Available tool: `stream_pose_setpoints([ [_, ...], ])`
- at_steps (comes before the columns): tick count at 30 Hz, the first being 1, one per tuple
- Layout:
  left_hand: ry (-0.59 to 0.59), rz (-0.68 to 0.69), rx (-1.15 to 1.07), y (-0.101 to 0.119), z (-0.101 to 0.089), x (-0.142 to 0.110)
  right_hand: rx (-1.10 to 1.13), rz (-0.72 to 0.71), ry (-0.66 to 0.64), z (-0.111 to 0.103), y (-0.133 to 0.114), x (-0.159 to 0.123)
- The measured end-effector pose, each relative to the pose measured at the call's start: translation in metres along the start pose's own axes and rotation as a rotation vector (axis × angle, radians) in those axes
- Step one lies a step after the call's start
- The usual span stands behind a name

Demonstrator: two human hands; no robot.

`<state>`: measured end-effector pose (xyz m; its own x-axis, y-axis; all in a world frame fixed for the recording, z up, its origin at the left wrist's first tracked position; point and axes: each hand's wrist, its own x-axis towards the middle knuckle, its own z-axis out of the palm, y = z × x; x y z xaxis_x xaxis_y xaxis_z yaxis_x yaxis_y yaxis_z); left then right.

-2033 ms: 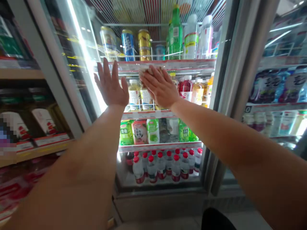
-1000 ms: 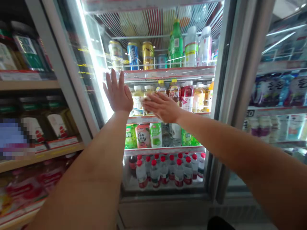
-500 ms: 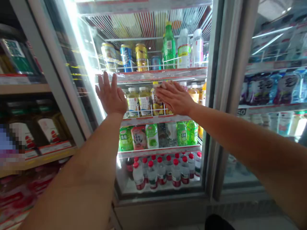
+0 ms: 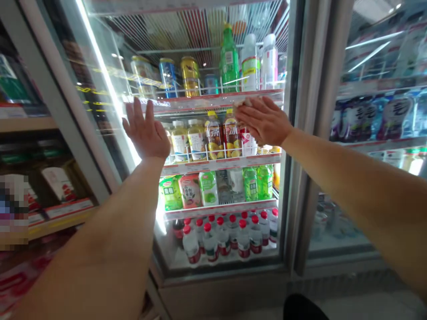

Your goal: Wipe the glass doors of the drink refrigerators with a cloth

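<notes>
My left hand point(image 4: 147, 131) lies flat and open against the glass door point(image 4: 187, 80) of a drinks cooler, fingers spread and pointing up, near the door's left side. My right hand point(image 4: 263, 120) presses a pale cloth point(image 4: 240, 103) onto the same glass near the door's right edge, level with the second shelf. Only a small corner of the cloth shows past my fingertips. Behind the glass stand cans point(image 4: 190, 75) on the top shelf and tea bottles point(image 4: 213, 135) on the shelf below.
The cooler's metal frame point(image 4: 295, 178) divides this door from a second glass door point(image 4: 367, 133) on the right. Green cartons point(image 4: 170, 192) and red-capped water bottles point(image 4: 213, 240) fill the lower shelves. Wooden shelves point(image 4: 63, 213) with goods stand at the left.
My right hand with the cloth has slid rightwards and slightly up across the glass, from the middle to near the right edge. My left hand has stayed flat on the glass.
</notes>
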<state>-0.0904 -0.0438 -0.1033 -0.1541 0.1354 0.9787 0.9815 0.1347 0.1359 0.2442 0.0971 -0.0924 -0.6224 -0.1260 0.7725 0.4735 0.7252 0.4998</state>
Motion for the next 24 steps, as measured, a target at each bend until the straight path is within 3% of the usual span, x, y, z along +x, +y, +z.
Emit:
stream_pose_setpoints([
  [4, 0.026, 0.030, -0.018, -0.004, 0.003, 0.001, -0.129, 0.510, 0.305, 0.005, 0.004, 0.000],
  [7, 0.043, 0.064, 0.001, -0.008, 0.005, 0.002, -0.138, 0.615, 0.375, 0.013, 0.000, -0.002],
  [9, 0.058, 0.077, 0.007, -0.008, 0.005, 0.002, -0.100, 0.505, 0.307, 0.014, -0.004, -0.007],
  [14, 0.072, 0.069, -0.005, -0.006, 0.005, 0.001, 0.030, -0.091, -0.114, 0.002, -0.004, -0.020],
  [16, 0.074, 0.068, -0.009, -0.006, 0.005, 0.001, 0.048, -0.142, -0.167, 0.000, -0.002, -0.023],
  [18, 0.074, 0.073, -0.003, -0.006, 0.005, 0.001, 0.034, -0.006, -0.066, 0.005, 0.000, -0.024],
  [22, 0.073, 0.076, 0.007, -0.007, 0.005, 0.001, -0.052, 0.566, 0.426, 0.024, 0.006, -0.026],
  [24, 0.079, 0.082, 0.002, -0.008, 0.006, 0.001, -0.088, 0.696, 0.536, 0.030, 0.006, -0.027],
])
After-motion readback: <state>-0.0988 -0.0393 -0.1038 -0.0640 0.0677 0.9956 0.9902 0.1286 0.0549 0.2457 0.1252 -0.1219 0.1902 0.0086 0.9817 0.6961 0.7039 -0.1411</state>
